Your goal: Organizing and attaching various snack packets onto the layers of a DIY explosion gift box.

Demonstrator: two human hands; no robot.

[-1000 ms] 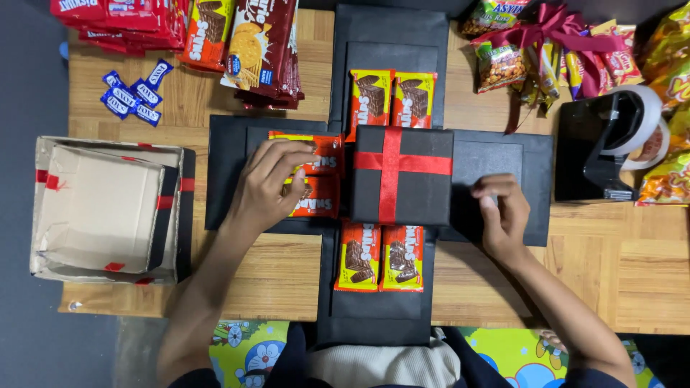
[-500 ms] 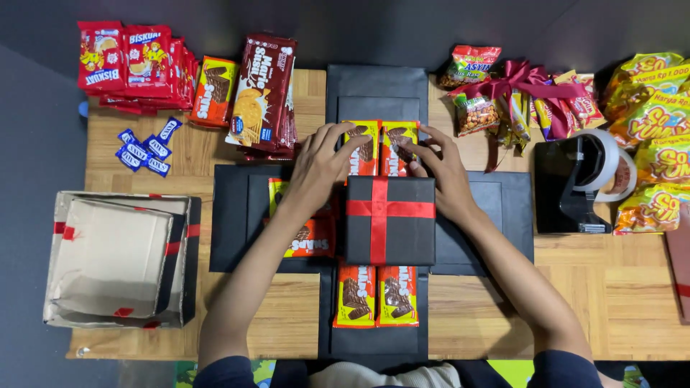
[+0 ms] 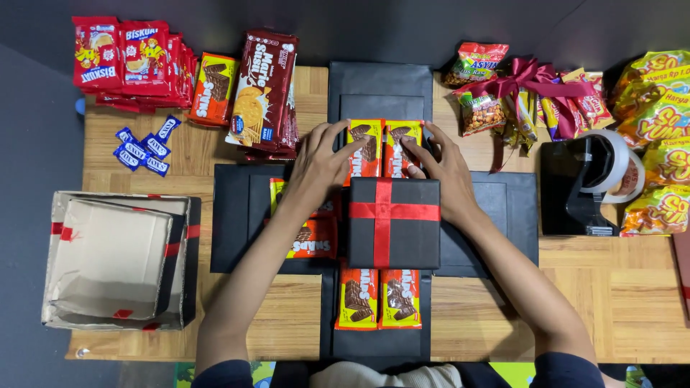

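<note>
Pressing flat orange-and-red snack packets [image 3: 382, 149] onto black cardboard flap [image 3: 381, 90].
Left hand [image 3: 318, 164] and right hand [image 3: 443, 167] both spread wide (fingertips on packets), black square red-ribboned box [image 3: 394, 223] just below.

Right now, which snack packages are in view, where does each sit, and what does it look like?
Two orange-red wafer packs: top flap, under both hands.
Same pair: bottom flap, upright.
Orange-red packs: left flap, under the left forearm.
Red biscuit packets: far left stack.
Brown biscuit packs: leaning stack, upper left.
Small blue sachets: scattered left.
Yellow crisp bags: right edge.
</note>
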